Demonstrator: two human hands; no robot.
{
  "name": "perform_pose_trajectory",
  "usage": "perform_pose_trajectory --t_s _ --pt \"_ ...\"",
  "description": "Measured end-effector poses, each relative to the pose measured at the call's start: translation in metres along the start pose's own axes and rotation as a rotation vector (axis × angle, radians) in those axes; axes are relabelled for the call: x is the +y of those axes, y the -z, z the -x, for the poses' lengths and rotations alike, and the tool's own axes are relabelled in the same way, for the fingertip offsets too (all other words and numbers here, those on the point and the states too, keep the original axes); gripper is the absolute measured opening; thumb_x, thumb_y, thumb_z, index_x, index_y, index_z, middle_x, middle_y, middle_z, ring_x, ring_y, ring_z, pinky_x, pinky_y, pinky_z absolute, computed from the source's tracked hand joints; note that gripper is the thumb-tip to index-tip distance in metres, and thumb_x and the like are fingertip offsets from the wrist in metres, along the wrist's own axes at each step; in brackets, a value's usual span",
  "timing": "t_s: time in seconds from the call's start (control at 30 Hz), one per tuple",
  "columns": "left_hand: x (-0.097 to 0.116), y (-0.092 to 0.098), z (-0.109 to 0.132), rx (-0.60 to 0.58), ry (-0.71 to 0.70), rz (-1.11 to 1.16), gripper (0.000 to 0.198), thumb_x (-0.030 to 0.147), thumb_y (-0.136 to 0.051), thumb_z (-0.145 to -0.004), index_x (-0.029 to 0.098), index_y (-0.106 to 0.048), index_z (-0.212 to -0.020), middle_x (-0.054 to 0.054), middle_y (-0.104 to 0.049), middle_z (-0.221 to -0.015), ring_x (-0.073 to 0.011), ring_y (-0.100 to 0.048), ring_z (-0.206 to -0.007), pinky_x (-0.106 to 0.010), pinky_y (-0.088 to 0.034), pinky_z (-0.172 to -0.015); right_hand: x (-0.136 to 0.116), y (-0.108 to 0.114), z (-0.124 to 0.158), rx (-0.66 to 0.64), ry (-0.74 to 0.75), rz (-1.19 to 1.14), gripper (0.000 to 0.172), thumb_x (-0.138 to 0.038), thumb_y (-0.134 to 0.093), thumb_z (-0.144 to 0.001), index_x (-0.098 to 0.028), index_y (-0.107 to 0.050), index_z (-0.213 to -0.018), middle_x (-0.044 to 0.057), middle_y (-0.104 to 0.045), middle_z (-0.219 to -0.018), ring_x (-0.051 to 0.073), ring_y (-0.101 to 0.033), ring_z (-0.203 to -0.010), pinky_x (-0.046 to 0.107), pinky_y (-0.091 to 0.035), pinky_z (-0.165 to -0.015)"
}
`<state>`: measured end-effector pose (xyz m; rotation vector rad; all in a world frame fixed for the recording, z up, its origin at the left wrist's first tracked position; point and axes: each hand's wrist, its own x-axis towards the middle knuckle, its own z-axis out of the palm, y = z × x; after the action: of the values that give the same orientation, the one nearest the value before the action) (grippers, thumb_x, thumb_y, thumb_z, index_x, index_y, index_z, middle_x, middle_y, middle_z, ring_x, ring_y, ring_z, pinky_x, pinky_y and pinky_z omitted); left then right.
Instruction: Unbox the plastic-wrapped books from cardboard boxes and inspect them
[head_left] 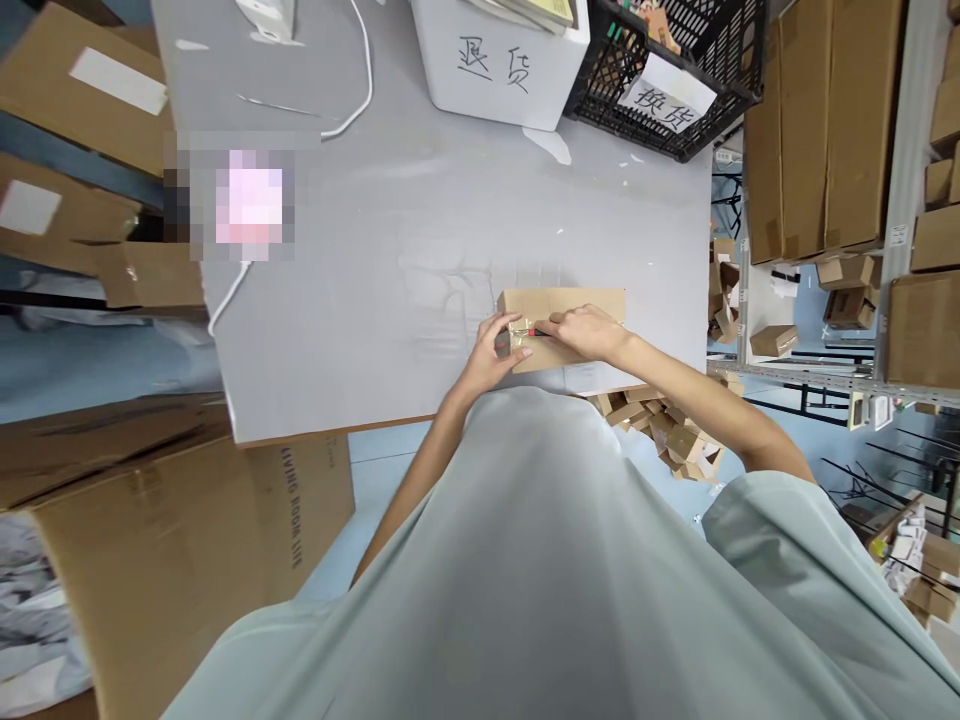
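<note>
A small closed cardboard box (564,300) lies near the table's front edge, with clear tape on its left end. My left hand (489,358) grips that left end, fingers on the far side and thumb on the near side. Over the box's top, my right hand (589,331) is closed around a slim red-and-black box cutter (535,332). Its tip points left at the taped part, between the fingers of my left hand. Most of the cutter is hidden under my right hand.
On the grey table (337,300) stand a white foam bin (502,75) and a black plastic crate (637,110) at the back. A white cable (367,70) runs along the left. Large cartons (195,540) flank the table, and small boxes (675,435) lie on the floor.
</note>
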<state>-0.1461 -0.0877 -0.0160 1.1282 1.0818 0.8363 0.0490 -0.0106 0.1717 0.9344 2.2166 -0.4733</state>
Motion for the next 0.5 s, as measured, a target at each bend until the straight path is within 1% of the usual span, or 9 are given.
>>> perform_pose_trajectory --t_s 0.13,0.3,0.5 --pt "0.000 -0.004 0.001 0.031 0.026 0.040 0.084 0.066 -0.090 -0.080 0.031 -0.062 -0.150 -0.015 -0.044 -0.168 -0.0384 -0.054 -0.151 -0.052 -0.054 -0.120 0.001 -0.003 -0.007 0.032 0.047 0.032 0.041 -0.025 -0.039 -0.119 -0.016 -0.061 -0.153 0.019 -0.079 -0.130 0.031 -0.078 -0.112 0.037 -0.051 -0.085" --pt "0.006 -0.008 0.001 0.073 0.073 0.056 0.081 0.060 -0.091 -0.077 0.030 -0.062 -0.147 -0.013 -0.049 -0.168 -0.0366 -0.055 -0.150 -0.050 -0.056 -0.118 0.005 -0.008 -0.016 0.062 0.093 -0.003 0.040 -0.023 -0.042 -0.117 -0.014 -0.064 -0.149 0.020 -0.080 -0.128 0.033 -0.078 -0.116 0.040 -0.053 -0.090" --pt "0.015 -0.012 0.000 0.116 0.142 0.062 0.079 0.050 -0.090 -0.074 0.028 -0.061 -0.145 -0.012 -0.058 -0.162 -0.0343 -0.062 -0.144 -0.049 -0.058 -0.115 0.008 -0.008 -0.013 0.088 0.117 -0.070 0.038 -0.016 -0.047 -0.114 -0.013 -0.067 -0.145 0.020 -0.081 -0.127 0.032 -0.079 -0.119 0.041 -0.056 -0.097"
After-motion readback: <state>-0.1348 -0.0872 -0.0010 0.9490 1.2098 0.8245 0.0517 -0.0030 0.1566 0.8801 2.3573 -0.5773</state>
